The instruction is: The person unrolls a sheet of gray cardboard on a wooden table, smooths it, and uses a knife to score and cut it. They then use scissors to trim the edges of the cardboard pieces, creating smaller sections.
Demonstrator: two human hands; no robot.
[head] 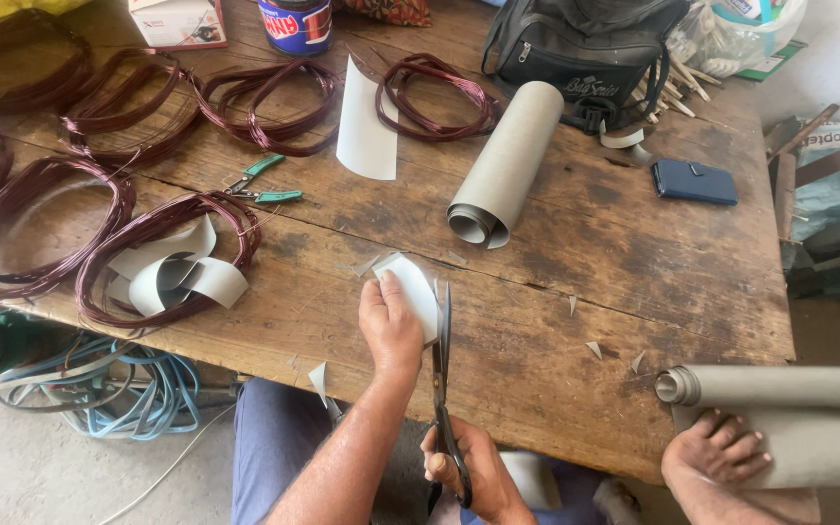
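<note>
1. Left hand (391,326) lies knuckles up on the wooden table (576,243), fingers closed over a small curved piece of grey sheet (417,289), pinning it near the table's front edge.
2. Right hand (469,472), lower in the frame and just off the table edge, grips the handles of a pair of scissors (441,379); the blades point up and away, running along the right side of the grey piece and touching it.
3. Small triangular offcuts (594,348) are scattered on the wood to the right of the scissors, and another scrap hangs at the table edge to the left of the forearm.
4. At the lower right corner, a bare foot (717,452) rests on a partly unrolled grey roll (780,399), well apart from both hands.
5. Beyond the hands, a second roll of grey sheet (507,165) lies diagonally across the middle of the table, with a loose white sheet (367,122) standing curled just beside it.
6. To the left, several coils of reddish-brown wire (162,258) spread over the table; the nearest one has curled grey strips lying inside it.
7. Green-handled pliers (262,182) sit between the coils.
8. Farther back are a black bag (580,44), a dark blue wallet (694,182), and a blue tin (296,24).
9. Blue and white cables (119,384) lie tangled on the floor under the table's left end.
</note>
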